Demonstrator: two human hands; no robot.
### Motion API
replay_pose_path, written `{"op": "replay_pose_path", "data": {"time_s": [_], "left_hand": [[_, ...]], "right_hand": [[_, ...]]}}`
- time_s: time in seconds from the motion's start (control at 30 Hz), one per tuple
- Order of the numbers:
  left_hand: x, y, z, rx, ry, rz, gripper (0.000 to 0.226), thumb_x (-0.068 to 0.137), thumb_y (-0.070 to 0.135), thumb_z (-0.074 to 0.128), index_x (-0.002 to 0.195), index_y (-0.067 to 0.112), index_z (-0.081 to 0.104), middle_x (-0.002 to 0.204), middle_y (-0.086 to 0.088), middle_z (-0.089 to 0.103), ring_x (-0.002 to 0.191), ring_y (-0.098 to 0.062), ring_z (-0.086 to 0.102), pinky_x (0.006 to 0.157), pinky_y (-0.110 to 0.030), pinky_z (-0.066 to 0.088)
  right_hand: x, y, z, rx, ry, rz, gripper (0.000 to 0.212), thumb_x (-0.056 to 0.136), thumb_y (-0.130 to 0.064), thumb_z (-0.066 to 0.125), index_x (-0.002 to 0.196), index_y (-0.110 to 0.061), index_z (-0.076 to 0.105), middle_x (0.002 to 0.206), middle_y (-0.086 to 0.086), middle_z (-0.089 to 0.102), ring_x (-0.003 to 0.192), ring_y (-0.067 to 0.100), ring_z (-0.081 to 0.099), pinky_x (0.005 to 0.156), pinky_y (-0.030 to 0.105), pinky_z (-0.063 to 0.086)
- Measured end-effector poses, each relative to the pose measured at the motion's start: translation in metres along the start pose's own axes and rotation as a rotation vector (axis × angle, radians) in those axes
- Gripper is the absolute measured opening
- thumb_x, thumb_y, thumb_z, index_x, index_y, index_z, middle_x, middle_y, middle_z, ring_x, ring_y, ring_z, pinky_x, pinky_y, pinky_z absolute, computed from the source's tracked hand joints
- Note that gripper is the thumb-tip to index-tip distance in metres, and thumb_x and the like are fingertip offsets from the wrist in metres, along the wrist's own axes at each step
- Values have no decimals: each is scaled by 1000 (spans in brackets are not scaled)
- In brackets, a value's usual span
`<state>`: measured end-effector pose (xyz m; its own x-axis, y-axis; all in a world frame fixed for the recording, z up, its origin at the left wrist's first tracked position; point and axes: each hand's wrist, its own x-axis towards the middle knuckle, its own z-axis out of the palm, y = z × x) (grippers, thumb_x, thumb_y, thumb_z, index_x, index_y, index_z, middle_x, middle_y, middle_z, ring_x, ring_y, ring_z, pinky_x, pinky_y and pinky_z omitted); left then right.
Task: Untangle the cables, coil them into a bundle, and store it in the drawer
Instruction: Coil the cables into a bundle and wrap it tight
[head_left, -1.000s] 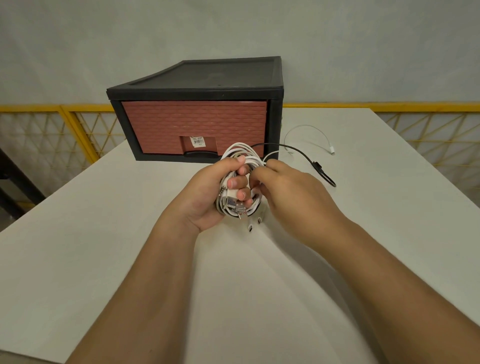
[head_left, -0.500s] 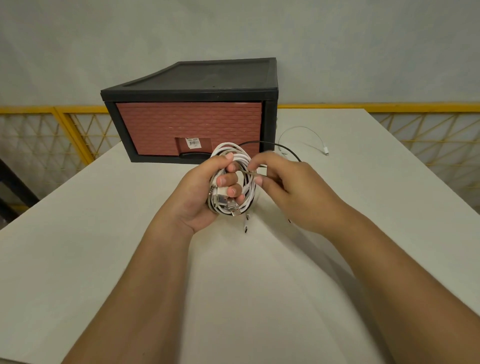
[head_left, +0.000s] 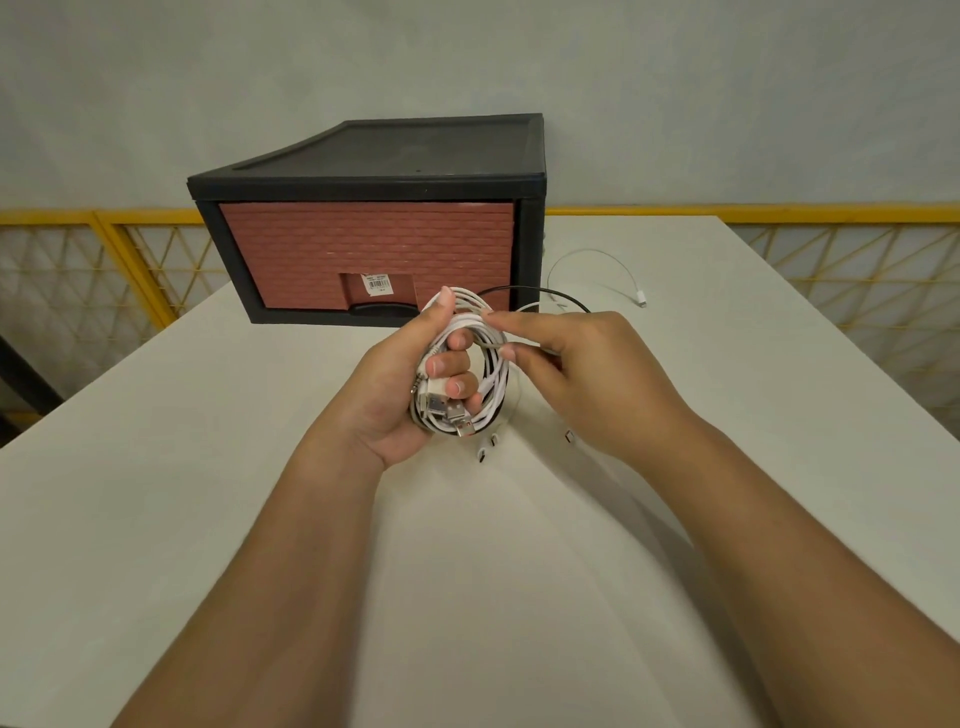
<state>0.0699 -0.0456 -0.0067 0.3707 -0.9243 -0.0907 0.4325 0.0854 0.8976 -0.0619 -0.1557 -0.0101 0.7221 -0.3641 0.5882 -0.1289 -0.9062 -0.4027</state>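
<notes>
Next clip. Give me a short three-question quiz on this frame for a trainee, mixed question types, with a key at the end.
1. True or false: the drawer is open.
2. The left hand and right hand both touch the cable bundle. Which one has its fingers curled through the coil? A. left B. right C. neither
3. Fill in: a loose white cable lies on the table to the ___ of the drawer.

Key: 1 false, its front sits flush in the frame. 2 A; the right hand only pinches a strand. 3 right.
</notes>
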Motion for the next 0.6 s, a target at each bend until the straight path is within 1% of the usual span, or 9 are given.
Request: {"op": "replay_pose_path", "data": {"time_s": [0.03, 0.07, 0.13, 0.2, 0.27, 0.47, 0.5, 0.53, 0.6], "left_hand": [[0, -1, 0, 0, 10, -9, 40, 89, 50, 53, 65, 18, 46, 41, 11, 32, 39, -6, 38, 54, -24, 46], [1, -1, 1, 0, 24, -22, 40, 93, 46, 51, 65, 18, 46, 41, 11, 31, 39, -6, 38, 53, -24, 47], [2, -2, 1, 12, 48, -43, 38, 98, 39, 49, 66, 18, 45, 41, 11, 30, 39, -6, 38, 51, -24, 48], [2, -3, 2, 23, 53, -51, 37, 98, 34, 48, 66, 18, 44, 40, 11, 30, 38, -6, 38, 51, -23, 49], [3, -3, 3, 22, 53, -52, 36, 98, 32, 48, 65, 18, 44, 40, 11, 30, 38, -6, 38, 52, -23, 49], [2, -3, 3, 24, 45, -57, 36, 98, 32, 49, 65, 18, 46, 40, 11, 31, 38, -6, 39, 52, -24, 48], [2, -3, 3, 28, 43, -55, 35, 98, 31, 49, 65, 18, 46, 40, 11, 31, 38, -6, 39, 52, -24, 48], [2, -3, 2, 33, 40, -51, 35, 98, 31, 49, 65, 18, 46, 40, 11, 31, 39, -6, 39, 52, -24, 48], [2, -3, 2, 35, 31, -44, 34, 97, 31, 49, 65, 18, 45, 40, 11, 30, 38, -6, 38, 52, -23, 48]], "right_hand": [[0, 0, 0, 18, 3, -1, 31, 94, -22, 61, 123, -29, 65, 86, -18, 70, 68, -2, 57, 67, 10, 41], [0, 1, 1, 43, 9, 5, 30, 94, -21, 61, 122, -29, 66, 98, -13, 73, 79, 2, 62, 72, 14, 46], [0, 2, 1, 99, 11, 33, 29, 94, -19, 61, 120, -28, 67, 109, -11, 72, 92, 3, 64, 78, 13, 47], [1, 4, 2, 144, 4, 63, 27, 94, -17, 61, 118, -26, 69, 110, -11, 71, 95, 1, 64, 81, 11, 46], [1, 5, 2, 163, 8, 72, 26, 94, -16, 60, 116, -24, 70, 109, -11, 72, 97, 2, 65, 84, 13, 47], [3, 5, -1, 66, 4, 25, 27, 96, -15, 56, 115, -26, 71, 110, -9, 72, 98, 9, 65, 85, 24, 50], [3, 5, -2, 67, -1, 23, 27, 96, -15, 56, 115, -26, 71, 110, -9, 72, 97, 8, 65, 85, 23, 50], [2, 5, -2, 75, -6, 23, 27, 96, -15, 56, 115, -26, 71, 109, -10, 72, 95, 4, 64, 83, 19, 48], [1, 5, -2, 145, -14, 51, 26, 96, -14, 56, 114, -26, 71, 98, -19, 71, 82, -7, 60, 75, 7, 42]]}}
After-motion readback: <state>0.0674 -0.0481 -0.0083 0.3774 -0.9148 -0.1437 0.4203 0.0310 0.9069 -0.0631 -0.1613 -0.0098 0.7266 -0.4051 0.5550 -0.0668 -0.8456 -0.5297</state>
